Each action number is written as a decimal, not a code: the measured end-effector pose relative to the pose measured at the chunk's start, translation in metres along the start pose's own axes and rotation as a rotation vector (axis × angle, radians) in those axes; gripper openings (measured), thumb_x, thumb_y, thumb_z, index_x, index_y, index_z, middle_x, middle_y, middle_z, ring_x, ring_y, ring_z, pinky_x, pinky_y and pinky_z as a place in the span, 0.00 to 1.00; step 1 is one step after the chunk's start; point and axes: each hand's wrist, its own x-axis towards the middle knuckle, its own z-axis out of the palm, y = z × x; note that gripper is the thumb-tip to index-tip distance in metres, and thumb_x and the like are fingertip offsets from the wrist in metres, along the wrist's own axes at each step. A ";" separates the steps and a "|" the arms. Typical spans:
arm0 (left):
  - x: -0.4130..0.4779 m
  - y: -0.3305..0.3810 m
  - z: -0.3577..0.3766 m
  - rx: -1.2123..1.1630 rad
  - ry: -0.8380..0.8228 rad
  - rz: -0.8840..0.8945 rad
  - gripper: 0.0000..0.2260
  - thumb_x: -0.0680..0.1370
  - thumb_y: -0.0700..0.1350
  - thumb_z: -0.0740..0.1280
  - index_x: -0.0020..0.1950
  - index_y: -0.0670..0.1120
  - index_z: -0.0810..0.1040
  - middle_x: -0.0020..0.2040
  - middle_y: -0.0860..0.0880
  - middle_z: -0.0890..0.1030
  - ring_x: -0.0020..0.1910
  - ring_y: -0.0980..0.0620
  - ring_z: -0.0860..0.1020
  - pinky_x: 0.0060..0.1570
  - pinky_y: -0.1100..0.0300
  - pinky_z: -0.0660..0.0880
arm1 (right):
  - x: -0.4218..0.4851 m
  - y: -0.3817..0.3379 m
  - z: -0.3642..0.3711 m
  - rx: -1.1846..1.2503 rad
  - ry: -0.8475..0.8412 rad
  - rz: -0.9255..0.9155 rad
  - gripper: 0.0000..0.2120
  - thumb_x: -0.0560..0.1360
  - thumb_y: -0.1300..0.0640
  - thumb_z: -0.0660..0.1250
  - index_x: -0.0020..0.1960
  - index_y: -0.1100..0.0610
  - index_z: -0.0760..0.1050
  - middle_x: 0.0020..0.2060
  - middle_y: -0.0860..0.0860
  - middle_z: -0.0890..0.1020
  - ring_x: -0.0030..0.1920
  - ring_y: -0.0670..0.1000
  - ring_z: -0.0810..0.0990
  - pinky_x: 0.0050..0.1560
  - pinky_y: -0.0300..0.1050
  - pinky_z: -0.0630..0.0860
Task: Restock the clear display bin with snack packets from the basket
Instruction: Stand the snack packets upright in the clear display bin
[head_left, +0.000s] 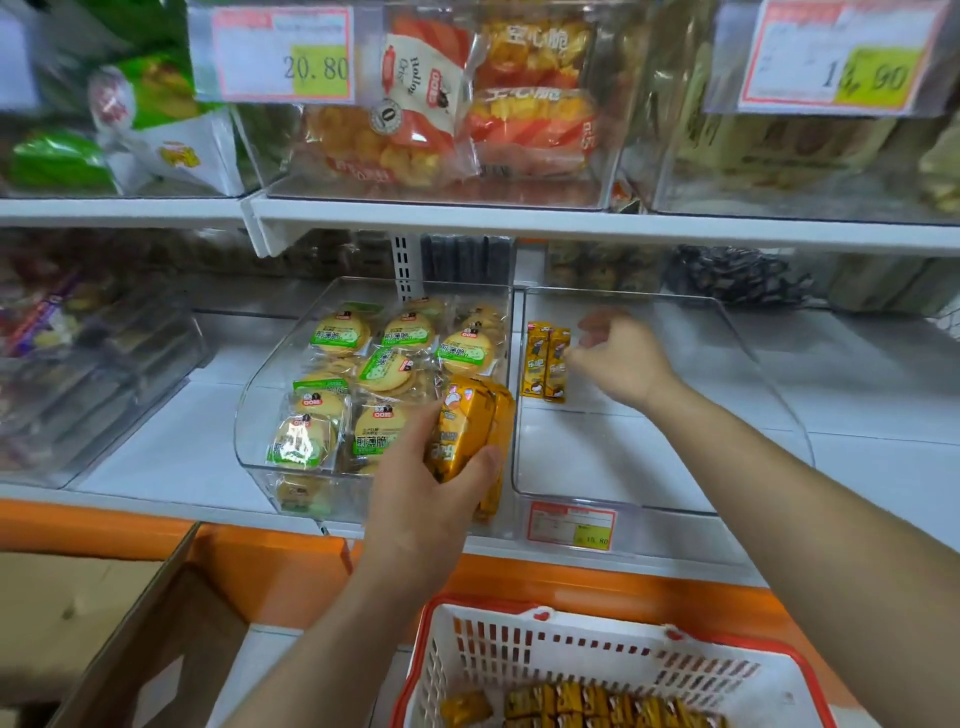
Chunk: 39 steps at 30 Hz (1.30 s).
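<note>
The left hand (431, 488) grips a stack of yellow snack packets (467, 431). Its thumb is wrapped over the near side and its fingers are curled round the far side. This stack sits in front of the dividing wall between two bins, just left of the clear bin (597, 500) being filled.

The right hand (621, 358) reaches inside that clear bin. Its fingers (574, 354) are loosely bent and hold nothing, and the thumb is raised clear above them. The fingertips rest at the right edge of two upright packets (544, 361). These packets stand side by side against the bin's left wall, towards the back. To the right of the fingers and on the near side of them, the white bin floor shows through.

Just left of the left hand's fingers is a neighbouring bin (249, 415) of round biscuits (363, 374) in green-labelled wrappers. Below the right wrist, a red-bordered price tag (571, 526) hangs on the bin front.

Nearer than both hands, under the forearms, is the white basket (519, 649) with a red rim. More yellow packets (597, 702) lie in its bottom. A cardboard box (130, 623) stands to its left.
</note>
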 end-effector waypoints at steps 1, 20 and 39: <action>-0.002 0.002 0.002 0.004 -0.015 -0.002 0.13 0.77 0.47 0.73 0.60 0.56 0.78 0.46 0.56 0.85 0.44 0.59 0.83 0.42 0.65 0.82 | -0.022 -0.008 -0.009 0.155 -0.014 -0.018 0.07 0.74 0.57 0.72 0.52 0.52 0.78 0.43 0.50 0.82 0.47 0.50 0.81 0.44 0.40 0.75; -0.056 0.046 0.028 -0.345 -0.166 -0.218 0.05 0.79 0.45 0.71 0.53 0.45 0.80 0.39 0.49 0.86 0.40 0.51 0.86 0.37 0.59 0.81 | -0.188 -0.026 -0.074 1.104 -0.279 0.234 0.16 0.73 0.58 0.73 0.58 0.60 0.76 0.48 0.60 0.86 0.48 0.63 0.86 0.46 0.50 0.83; -0.037 0.040 0.024 -0.085 -0.111 0.000 0.05 0.78 0.48 0.73 0.47 0.48 0.79 0.32 0.54 0.82 0.32 0.59 0.80 0.29 0.68 0.74 | -0.190 -0.031 -0.057 0.677 -0.426 0.117 0.18 0.73 0.55 0.76 0.59 0.46 0.74 0.48 0.50 0.85 0.44 0.52 0.86 0.39 0.45 0.79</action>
